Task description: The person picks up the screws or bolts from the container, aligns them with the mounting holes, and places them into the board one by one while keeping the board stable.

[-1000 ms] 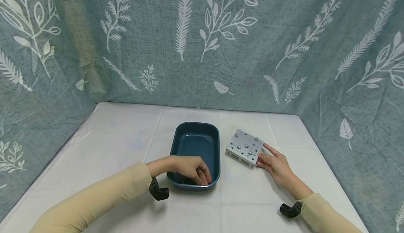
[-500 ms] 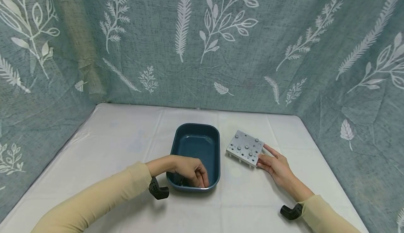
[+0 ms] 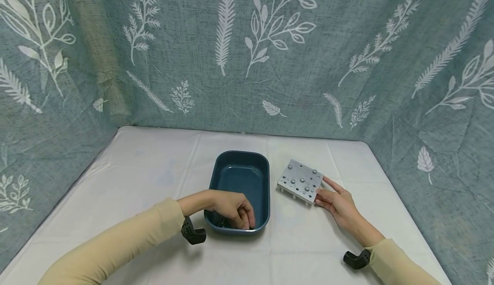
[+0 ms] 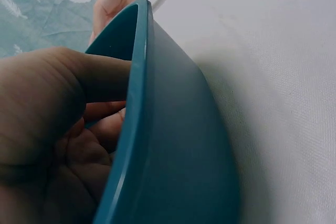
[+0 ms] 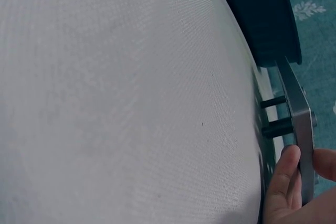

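Observation:
My left hand [image 3: 235, 207] reaches into the near end of a dark blue plastic bin [image 3: 266, 199], fingers bent downward. In the left wrist view the bin's wall [image 4: 173, 124] hides the fingertips, so whether they pinch anything is hidden. Something small and dark [image 3: 221, 222] lies beside that hand in the bin, too obscured to identify. To the bin's right, my right hand [image 3: 341, 205] grips the corner of a silver metal plate [image 3: 299, 180] between thumb and fingers. Several screws and holes dot its top. Short posts [image 5: 278, 127] stick out below the plate in the right wrist view.
A white cloth [image 3: 154, 165] covers the table. Blue-green curtains [image 3: 185, 53] with white leaf prints hang behind it and at both sides. A black wrist camera [image 3: 193, 232] is worn on the left wrist, another black camera [image 3: 356, 259] on the right.
The left hand's fingers have shifted slightly left within the bin since a second ago. The right hand and plate stay in place.

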`<act>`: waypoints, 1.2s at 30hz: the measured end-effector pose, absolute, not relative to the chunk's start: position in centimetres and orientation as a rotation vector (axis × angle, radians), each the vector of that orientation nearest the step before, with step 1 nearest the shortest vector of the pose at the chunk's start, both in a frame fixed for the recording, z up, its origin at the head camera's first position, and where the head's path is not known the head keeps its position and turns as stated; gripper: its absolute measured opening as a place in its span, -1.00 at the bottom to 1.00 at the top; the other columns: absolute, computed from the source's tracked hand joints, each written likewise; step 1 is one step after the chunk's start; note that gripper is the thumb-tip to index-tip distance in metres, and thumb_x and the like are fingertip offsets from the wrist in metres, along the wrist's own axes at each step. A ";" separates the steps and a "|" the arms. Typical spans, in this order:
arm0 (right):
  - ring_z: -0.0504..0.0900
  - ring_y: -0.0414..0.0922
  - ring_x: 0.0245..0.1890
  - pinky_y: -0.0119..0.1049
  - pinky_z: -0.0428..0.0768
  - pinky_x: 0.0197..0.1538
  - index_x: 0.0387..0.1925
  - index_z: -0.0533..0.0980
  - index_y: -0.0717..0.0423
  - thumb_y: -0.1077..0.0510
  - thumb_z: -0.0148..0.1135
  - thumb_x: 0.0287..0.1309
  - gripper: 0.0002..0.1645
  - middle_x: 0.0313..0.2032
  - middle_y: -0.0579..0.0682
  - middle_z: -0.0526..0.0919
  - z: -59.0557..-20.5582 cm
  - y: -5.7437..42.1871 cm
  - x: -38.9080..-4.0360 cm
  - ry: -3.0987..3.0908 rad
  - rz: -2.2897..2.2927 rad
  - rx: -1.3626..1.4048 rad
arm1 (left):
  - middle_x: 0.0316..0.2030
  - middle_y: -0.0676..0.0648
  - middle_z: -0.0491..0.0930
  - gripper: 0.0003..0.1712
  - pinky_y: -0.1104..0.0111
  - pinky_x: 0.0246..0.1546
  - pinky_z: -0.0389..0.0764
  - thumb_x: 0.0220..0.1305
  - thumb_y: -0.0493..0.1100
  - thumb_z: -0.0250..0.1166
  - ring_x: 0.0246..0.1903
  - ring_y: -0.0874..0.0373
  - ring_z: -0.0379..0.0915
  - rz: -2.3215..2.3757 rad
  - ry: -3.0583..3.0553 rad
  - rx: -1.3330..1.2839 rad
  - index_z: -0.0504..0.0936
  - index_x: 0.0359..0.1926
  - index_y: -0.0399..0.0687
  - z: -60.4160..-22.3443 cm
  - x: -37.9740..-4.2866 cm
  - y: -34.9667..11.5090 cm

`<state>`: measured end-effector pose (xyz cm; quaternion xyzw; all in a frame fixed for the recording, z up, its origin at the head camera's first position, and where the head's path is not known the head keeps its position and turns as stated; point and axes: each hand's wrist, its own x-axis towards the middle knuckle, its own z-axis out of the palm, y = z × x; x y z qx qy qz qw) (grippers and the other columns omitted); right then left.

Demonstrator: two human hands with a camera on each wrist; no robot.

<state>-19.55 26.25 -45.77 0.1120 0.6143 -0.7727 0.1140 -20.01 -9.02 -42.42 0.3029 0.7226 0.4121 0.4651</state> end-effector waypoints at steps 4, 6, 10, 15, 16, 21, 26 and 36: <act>0.70 -0.11 -0.22 -0.28 0.65 -0.12 0.53 0.02 0.10 0.41 0.17 0.29 -0.12 -0.08 0.08 0.66 -45.8 26.2 -19.5 1.804 -2.266 0.330 | -0.37 -0.13 0.68 -0.84 0.33 -0.34 0.66 0.22 -0.51 0.28 -0.39 0.17 0.60 1.072 1.793 0.754 0.67 -0.21 -0.28 -42.3 -20.0 -9.1; 0.70 -0.11 -0.22 -0.28 0.65 -0.12 0.53 0.03 0.10 0.40 0.17 0.29 -0.12 -0.08 0.08 0.66 -45.8 26.2 -19.6 1.804 -2.265 0.331 | -0.36 -0.16 0.68 -0.86 0.29 -0.33 0.67 0.24 -0.50 0.27 -0.40 0.12 0.62 1.124 1.801 0.753 0.66 -0.21 -0.30 -42.2 -20.1 -9.1; 0.69 -0.11 -0.21 -0.29 0.64 -0.12 0.53 0.02 0.10 0.40 0.18 0.29 -0.11 -0.07 0.08 0.66 -45.7 26.4 -19.6 1.800 -2.266 0.335 | -0.33 -0.21 0.69 -0.89 0.26 -0.25 0.67 0.24 -0.46 0.30 -0.35 0.05 0.66 1.233 1.827 0.753 0.66 -0.20 -0.36 -42.0 -20.6 -9.1; 0.69 -0.11 -0.21 -0.29 0.64 -0.12 0.53 0.02 0.09 0.39 0.18 0.29 -0.12 -0.05 0.09 0.65 -45.7 26.4 -19.7 1.804 -2.268 0.334 | -0.29 -0.17 0.71 -0.85 0.25 -0.16 0.65 0.19 -0.41 0.38 -0.24 0.04 0.67 1.378 1.905 0.740 0.67 -0.19 -0.34 -42.0 -21.4 -9.2; 0.69 -0.11 -0.21 -0.29 0.64 -0.12 0.53 0.02 0.10 0.40 0.17 0.30 -0.12 -0.05 0.09 0.65 -45.7 26.4 -19.7 1.804 -2.266 0.334 | -0.28 -0.17 0.72 -0.85 0.25 -0.15 0.65 0.19 -0.41 0.38 -0.21 0.03 0.67 1.410 1.916 0.737 0.67 -0.19 -0.33 -42.0 -21.6 -9.2; 0.69 -0.10 -0.21 -0.28 0.64 -0.12 0.53 0.03 0.10 0.40 0.18 0.29 -0.12 -0.06 0.10 0.65 -45.8 26.3 -19.7 1.809 -2.262 0.345 | -0.19 -0.20 0.71 -0.79 0.22 -0.11 0.63 0.22 -0.41 0.35 -0.15 -0.01 0.66 1.559 1.957 0.743 0.66 -0.10 -0.35 -41.6 -22.6 -8.9; 0.70 -0.11 -0.21 -0.29 0.65 -0.13 0.53 0.04 0.10 0.40 0.18 0.28 -0.12 -0.05 0.10 0.64 -45.8 26.4 -19.7 1.824 -2.254 0.355 | -0.18 -0.19 0.71 -0.79 0.03 -0.07 0.60 0.26 -0.40 0.32 -0.13 -0.19 0.63 1.699 2.014 0.731 0.65 -0.07 -0.36 -40.6 -24.1 -7.8; 0.70 -0.11 -0.20 -0.28 0.64 -0.11 0.53 0.04 0.10 0.40 0.18 0.28 -0.12 -0.04 0.09 0.64 -45.8 26.3 -19.8 1.823 -2.251 0.355 | -0.25 -0.07 0.72 -0.84 0.05 -0.08 0.60 0.27 -0.30 0.36 -0.23 0.08 0.65 1.618 2.218 0.781 0.70 -0.13 -0.24 -38.7 -27.4 -4.2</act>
